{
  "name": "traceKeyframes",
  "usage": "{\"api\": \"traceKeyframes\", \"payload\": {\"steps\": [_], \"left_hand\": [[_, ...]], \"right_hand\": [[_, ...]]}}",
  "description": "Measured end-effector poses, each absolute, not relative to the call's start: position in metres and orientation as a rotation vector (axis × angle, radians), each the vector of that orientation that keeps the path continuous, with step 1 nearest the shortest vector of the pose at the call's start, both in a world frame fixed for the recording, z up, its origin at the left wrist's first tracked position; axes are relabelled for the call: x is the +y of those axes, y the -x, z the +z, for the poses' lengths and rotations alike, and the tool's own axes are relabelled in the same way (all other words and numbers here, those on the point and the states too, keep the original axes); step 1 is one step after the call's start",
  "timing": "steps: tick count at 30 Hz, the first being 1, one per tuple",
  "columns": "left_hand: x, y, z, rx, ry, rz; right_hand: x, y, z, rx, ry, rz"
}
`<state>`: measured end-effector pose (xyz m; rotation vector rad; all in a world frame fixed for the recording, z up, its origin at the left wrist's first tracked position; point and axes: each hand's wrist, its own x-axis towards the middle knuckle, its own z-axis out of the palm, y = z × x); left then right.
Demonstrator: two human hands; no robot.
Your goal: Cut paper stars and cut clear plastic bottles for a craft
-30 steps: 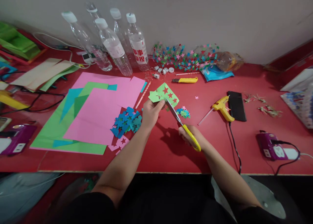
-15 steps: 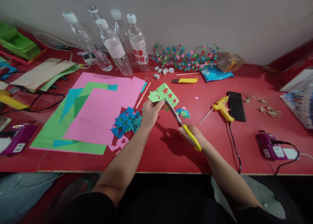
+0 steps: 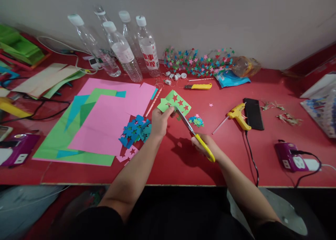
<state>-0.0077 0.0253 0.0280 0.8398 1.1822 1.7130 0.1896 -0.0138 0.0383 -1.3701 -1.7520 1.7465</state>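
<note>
My left hand (image 3: 160,121) pinches a piece of green paper (image 3: 187,106) between thumb and fingers, above the red table. Several star-shaped holes show in the paper. Yellow-handled scissors (image 3: 204,147) are gripped in my right hand (image 3: 201,143), their blades reaching up and left to the paper beside my left thumb. The blade tips are partly lost at the paper, so how far apart they are I cannot tell. A small heap of cut paper stars (image 3: 196,121) lies just right of the paper. Blue paper scraps (image 3: 136,128) with star holes lie left of my left hand.
Large pink sheets (image 3: 98,126) lie over green and blue ones at left. Clear bottles (image 3: 124,54) stand along the wall, near a star-covered bottle (image 3: 196,61) on its side. A yellow utility knife (image 3: 199,86), a glue gun (image 3: 238,115) with cord and a black phone (image 3: 254,114) lie rightward.
My left hand and the green paper have shifted slightly left and the paper has tilted a little. The scissors have followed very slightly, staying against the paper.
</note>
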Motion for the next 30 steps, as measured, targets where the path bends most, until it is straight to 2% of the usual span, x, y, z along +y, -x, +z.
{"api": "traceKeyframes", "payload": {"steps": [14, 23, 30], "left_hand": [[0.020, -0.012, 0.035, 1.075, -0.628, 1.690], [0.020, -0.012, 0.035, 1.095, -0.612, 1.688], [0.020, -0.011, 0.033, 1.107, -0.661, 1.681]], "right_hand": [[-0.022, -0.183, 0.027, -1.531, 1.282, 1.907], [-0.019, -0.182, 0.030, -1.585, 1.450, 1.825], [-0.019, -0.183, 0.033, -1.605, 1.419, 1.819]]}}
